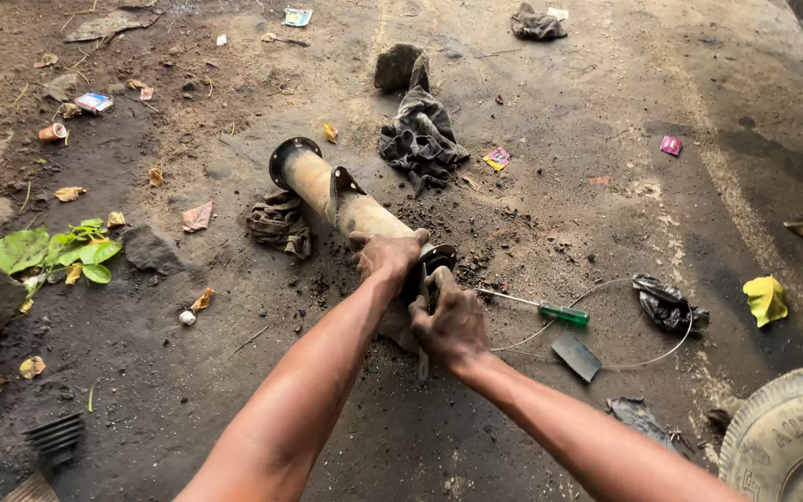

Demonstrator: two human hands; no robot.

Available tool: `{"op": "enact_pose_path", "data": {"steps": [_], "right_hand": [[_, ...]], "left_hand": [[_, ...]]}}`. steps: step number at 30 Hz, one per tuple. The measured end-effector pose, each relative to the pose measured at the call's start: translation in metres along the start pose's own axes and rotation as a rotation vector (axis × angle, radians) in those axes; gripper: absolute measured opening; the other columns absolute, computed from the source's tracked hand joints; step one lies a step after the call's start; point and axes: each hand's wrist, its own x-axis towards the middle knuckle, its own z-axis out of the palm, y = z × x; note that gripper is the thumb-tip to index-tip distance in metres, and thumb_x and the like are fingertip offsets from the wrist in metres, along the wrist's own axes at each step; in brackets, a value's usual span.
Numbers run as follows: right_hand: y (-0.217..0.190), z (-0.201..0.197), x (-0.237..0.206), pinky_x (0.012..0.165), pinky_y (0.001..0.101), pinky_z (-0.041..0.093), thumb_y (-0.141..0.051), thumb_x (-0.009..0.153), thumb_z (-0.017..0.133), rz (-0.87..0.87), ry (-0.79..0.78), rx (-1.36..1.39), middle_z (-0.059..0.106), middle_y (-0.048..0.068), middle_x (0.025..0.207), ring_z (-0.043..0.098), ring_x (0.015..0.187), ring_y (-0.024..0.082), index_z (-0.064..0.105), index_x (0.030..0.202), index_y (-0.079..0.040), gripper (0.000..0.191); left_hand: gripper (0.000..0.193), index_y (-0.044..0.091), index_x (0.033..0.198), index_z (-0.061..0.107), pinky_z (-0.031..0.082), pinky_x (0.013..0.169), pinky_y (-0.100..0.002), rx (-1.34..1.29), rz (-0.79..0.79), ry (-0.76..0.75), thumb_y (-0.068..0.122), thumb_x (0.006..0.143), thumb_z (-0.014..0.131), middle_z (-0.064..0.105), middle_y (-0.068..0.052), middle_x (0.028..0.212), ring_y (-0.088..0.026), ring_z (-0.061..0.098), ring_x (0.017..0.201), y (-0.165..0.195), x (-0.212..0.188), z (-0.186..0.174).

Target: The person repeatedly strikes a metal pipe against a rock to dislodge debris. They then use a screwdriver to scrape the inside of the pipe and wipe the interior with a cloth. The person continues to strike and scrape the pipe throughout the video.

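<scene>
Dirty, oily ground (532, 167) with scattered litter lies under a metal pipe with flanges (346, 200), which rests at an angle in the middle. At its near end the left hand (388, 256) grips the pipe from above, and the right hand (451, 325) is closed around the near flange (439, 256). A green-handled screwdriver (541, 309) lies just beside the right hand, a dark rag (420, 135) further back, a tyre (787, 437) at the corner

Metal tube (346, 203) — matt, mud-caked, dark flanges. Ground (559, 186) rough, oily dirt. Rag (420, 135) of dark, grimy cloth. Screwdriver (536, 307) — glossy green plastic handle, bright steel shaft. Tyre (787, 432) matt rubber.
</scene>
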Motion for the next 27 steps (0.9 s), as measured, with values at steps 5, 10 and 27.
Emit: {"op": "enact_pose_path", "data": {"steps": [5, 10, 27], "right_hand": [[0.003, 0.015, -0.014, 0.031, 0.0314, 0.048, -0.003, 0.091, 0.064, -0.09, 0.034, -0.064, 0.063, 0.017, 0.064, 0.059, 0.042, 0.019, 0.052, 0.12, 0.007, 0.032], [0.019, 0.035, -0.026, 0.031, 0.0338, 0.048, 0.003, 0.093, 0.052, -0.058, -0.115, -0.185, 0.06, 0.014, 0.054, 0.057, 0.039, 0.021, 0.031, 0.144, 0.01, 0.055], [0.047, -0.053, 0.027, 0.036, 0.0274, 0.048, -0.007, 0.093, 0.057, -0.593, -0.155, -0.608, 0.062, 0.007, 0.069, 0.057, 0.048, 0.017, 0.063, 0.129, -0.024, 0.04]], "left_hand": [[0.109, -0.013, 0.14, 0.041, 0.058, 0.092, -0.044, -0.068, -0.047, 0.001, 0.061, 0.07, 0.08, 0.054, -0.025, 0.133, -0.035, 0.065, 0.112, -0.003, 0.007, 0.002], [0.108, -0.012, 0.138, 0.044, 0.056, 0.092, -0.045, 0.027, 0.028, 0.041, 0.067, 0.073, 0.076, 0.053, -0.027, 0.134, -0.039, 0.059, 0.114, -0.01, 0.017, 0.004], [0.105, -0.015, 0.136, 0.05, 0.054, 0.102, -0.044, -0.016, 0.037, 0.01, 0.065, 0.073, 0.079, 0.056, -0.029, 0.139, -0.04, 0.062, 0.121, -0.008, -0.006, -0.01]]}}
